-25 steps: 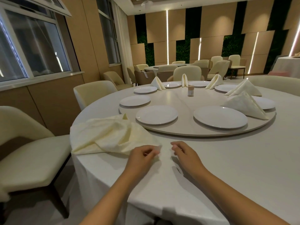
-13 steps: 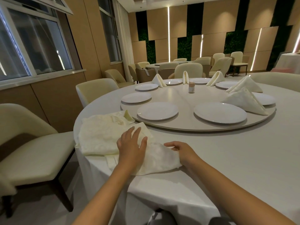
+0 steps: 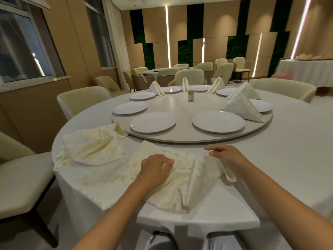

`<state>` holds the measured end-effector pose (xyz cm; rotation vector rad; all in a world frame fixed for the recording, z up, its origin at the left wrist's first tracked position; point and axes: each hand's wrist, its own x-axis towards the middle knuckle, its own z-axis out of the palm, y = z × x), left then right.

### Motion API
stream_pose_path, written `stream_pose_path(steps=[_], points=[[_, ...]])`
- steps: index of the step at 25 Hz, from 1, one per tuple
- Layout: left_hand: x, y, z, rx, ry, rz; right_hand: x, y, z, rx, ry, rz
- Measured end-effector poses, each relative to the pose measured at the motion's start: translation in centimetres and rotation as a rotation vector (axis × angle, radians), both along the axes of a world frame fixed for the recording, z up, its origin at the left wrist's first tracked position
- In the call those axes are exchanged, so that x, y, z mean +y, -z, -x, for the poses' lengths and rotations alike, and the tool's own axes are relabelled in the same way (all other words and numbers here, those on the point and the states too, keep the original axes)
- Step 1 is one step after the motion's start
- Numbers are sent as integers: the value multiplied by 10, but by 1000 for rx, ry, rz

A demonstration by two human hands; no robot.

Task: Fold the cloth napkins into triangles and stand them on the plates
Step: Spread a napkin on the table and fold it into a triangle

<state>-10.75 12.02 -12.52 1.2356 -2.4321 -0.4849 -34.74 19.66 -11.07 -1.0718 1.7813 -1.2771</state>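
A cream cloth napkin [image 3: 182,184] lies rumpled and partly spread on the table's near edge. My left hand [image 3: 155,166] rests on its middle with fingers loosely bent. My right hand [image 3: 222,153] pinches the napkin's right edge and lifts it a little. A pile of more cream napkins [image 3: 93,147] sits to the left. Two bare white plates [image 3: 153,122] [image 3: 218,121] stand nearest on the turntable [image 3: 182,137]. A folded triangle napkin [image 3: 242,108] stands on a plate at the right.
More plates and standing folded napkins [image 3: 156,88] ring the far side of the turntable, with a small shaker [image 3: 191,95] at its centre. Cream chairs [image 3: 82,101] surround the round table; one chair [image 3: 21,184] is close at my left.
One napkin was drawn off the pile toward the table's near edge and spread out. My left hand moved onto its middle; my right hand moved right, lifting its edge.
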Motion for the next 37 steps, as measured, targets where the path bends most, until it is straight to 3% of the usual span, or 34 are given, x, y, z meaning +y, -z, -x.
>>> stream_pose_path(steps=[2, 5, 7, 10, 12, 13, 17, 20, 23, 25, 29, 34, 37], points=[[2, 4, 15, -49, 78, -81, 7, 4, 13, 6, 101, 12], [6, 5, 29, 42, 135, -270, 5, 4, 27, 218, 192, -58], [-8, 3, 35, 144, 2, -280, -1, 2, 26, 303, 132, -88], [-43, -1, 33, -98, -274, -4, -19, 8, 14, 410, 51, -175], [-65, 5, 25, -241, -392, -40, -31, 11, 5, 512, 20, -252], [-73, 10, 21, -212, -423, -97, -36, 12, 1, 556, 4, -279], [-76, 10, 15, 346, -458, -261, -53, 13, -3, 570, -21, -372], [-69, -4, 6, 657, -471, -390, -57, 13, -2, 513, 3, -409], [-67, -19, -10, 851, -286, -679, -50, 10, -2, 338, 67, -225], [-69, -38, -20, 962, -168, -768, -44, -2, -3, 216, 86, -58], [-69, -92, -32, 998, -174, -649, -42, -40, -5, 136, 73, 196], [-42, -162, -28, 886, -277, -133, -37, -82, -10, 122, 51, 402], [-32, -196, -24, 866, -250, 23, -31, -101, -12, 123, 77, 467]])
